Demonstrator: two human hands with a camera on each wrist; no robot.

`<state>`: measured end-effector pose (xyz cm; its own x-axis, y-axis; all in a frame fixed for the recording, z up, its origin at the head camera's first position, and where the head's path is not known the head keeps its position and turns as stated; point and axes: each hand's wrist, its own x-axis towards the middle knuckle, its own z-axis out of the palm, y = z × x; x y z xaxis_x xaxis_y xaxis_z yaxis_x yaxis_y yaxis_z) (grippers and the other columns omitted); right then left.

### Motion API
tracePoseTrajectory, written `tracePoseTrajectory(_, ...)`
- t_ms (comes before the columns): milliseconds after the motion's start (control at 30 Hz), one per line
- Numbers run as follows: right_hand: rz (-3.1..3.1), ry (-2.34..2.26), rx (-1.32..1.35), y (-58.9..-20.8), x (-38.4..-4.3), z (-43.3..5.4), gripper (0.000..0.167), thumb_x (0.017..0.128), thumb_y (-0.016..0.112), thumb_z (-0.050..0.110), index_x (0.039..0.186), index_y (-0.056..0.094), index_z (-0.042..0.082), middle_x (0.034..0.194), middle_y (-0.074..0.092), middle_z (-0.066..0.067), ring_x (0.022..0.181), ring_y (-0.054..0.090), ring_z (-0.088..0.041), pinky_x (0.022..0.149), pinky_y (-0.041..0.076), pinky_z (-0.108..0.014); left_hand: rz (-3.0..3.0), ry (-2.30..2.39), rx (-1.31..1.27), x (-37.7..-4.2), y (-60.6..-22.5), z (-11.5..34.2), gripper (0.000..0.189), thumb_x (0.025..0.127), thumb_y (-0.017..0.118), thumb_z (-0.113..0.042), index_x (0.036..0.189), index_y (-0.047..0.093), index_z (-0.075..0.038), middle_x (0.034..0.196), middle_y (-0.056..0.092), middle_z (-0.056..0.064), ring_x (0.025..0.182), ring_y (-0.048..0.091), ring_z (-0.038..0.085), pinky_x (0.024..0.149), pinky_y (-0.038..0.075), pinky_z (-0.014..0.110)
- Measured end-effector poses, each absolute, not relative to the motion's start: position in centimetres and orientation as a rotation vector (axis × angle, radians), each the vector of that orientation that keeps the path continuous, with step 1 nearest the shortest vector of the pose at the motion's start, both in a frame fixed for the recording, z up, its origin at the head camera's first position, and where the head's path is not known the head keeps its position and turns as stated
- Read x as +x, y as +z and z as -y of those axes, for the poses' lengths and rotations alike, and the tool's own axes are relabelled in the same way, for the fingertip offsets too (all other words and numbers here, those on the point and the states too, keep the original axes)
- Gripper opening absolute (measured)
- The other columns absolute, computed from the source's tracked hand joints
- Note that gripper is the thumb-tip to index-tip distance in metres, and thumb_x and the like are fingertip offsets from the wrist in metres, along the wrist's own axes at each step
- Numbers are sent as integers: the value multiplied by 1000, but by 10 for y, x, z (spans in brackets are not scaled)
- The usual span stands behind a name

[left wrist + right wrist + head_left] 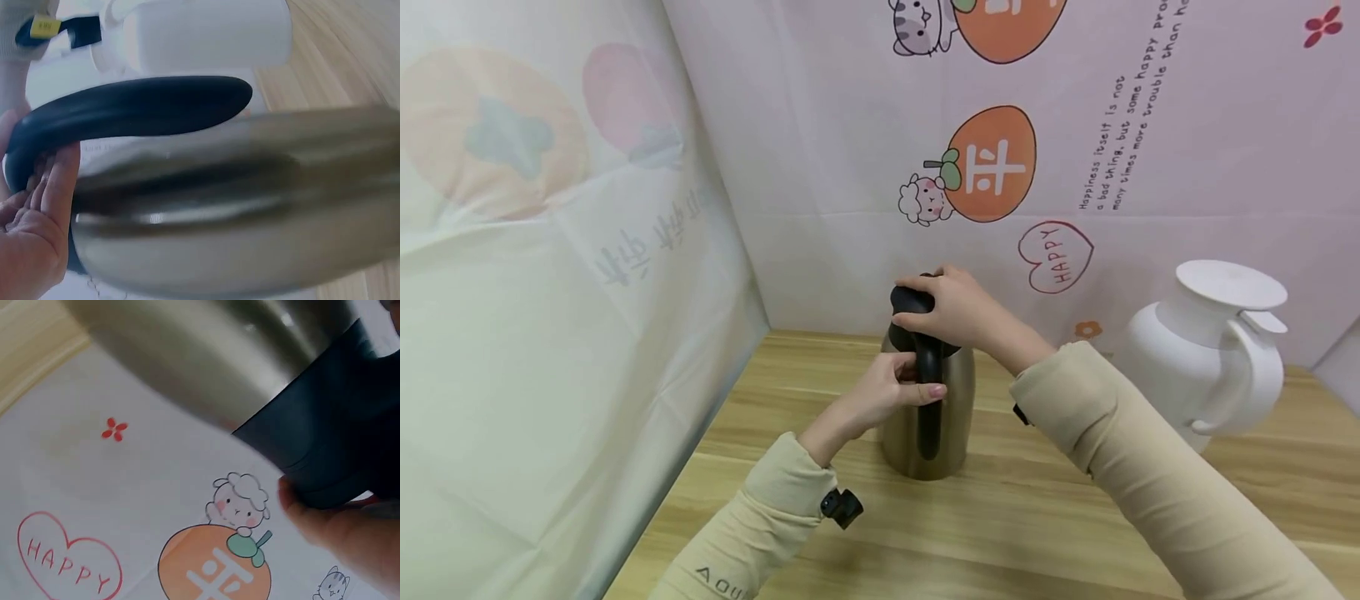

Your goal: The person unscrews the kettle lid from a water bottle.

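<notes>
Steel jug (957, 417) — gripped, contents hidden, white jug (1197, 358) nearby

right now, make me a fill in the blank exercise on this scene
1. The left hand grips the steel jug by its ____.
2. The lid under the right hand is coloured ____.
3. In the head view, the white jug stands to the ____ of the steel jug.
4. The word in the red heart is ____.

Missing words: handle; black; right; HAPPY.
</notes>
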<state>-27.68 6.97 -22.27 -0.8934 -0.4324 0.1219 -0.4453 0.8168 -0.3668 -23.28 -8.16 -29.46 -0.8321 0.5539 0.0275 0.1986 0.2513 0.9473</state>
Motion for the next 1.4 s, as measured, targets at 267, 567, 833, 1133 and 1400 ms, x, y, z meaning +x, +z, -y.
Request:
tracePoseTrajectory(267, 3068, 974, 727, -213, -277, -81, 67, 88, 61, 26, 148, 35, 12, 147, 37, -23, 126, 41, -35, 104, 40, -50, -2193, 1614, 653, -231, -295, 89, 40, 94, 58, -23, 128, 56, -2, 120, 65, 18, 106, 64, 18, 97, 50, 35)
tracePoseTrajectory(567, 3108, 1071, 824, -208, -277, -101, 72, 87, 63, 24, 149, 30, 5, 147, 41, -18, 128, 44, -30, 109, 37, -50, -2158, 1794, 634, -222, -296, 84, 48, 105, 35, -27, 113, 55, 16, 105, 63, 33, 95, 66, 32, 88, 55, 34)
tracePoseTrajectory(833, 3107, 854, 650, -203, -262, -87, 70, 87, 57, 25, 144, 31, -8, 130, 53, -25, 102, 52, -30, 88, 46, -40, -2204, 1776, 582, -219, -290, 86, 46, 104, 39, -28, 109, 59, 13, 106, 66, 31, 90, 67, 17, 89, 55, 35)
tracePoseTrajectory(1133, 3116, 255, 121, -215, -254, -34, 80, 92, 44, 62, 137, 41, -5, 132, 45, -35, 122, 46, -46, 97, 46, -51, -2167, 1799, 566, -216, -290, 85, 44, 104, 39, -28, 112, 58, 10, 100, 66, 24, 83, 63, 8, 90, 54, 34)
tracePoseTrajectory(1400, 3038, 198, 95, -223, -259, -31, 64, 96, 39, 53, 143, 40, 11, 131, 43, -35, 117, 45, -49, 93, 47, -54, -2333, 1704, 568, -212, -289, 82, 46, 102, 42, -37, 94, 62, 3, 72, 59, 8, 69, 51, 7, 71, 48, 23)
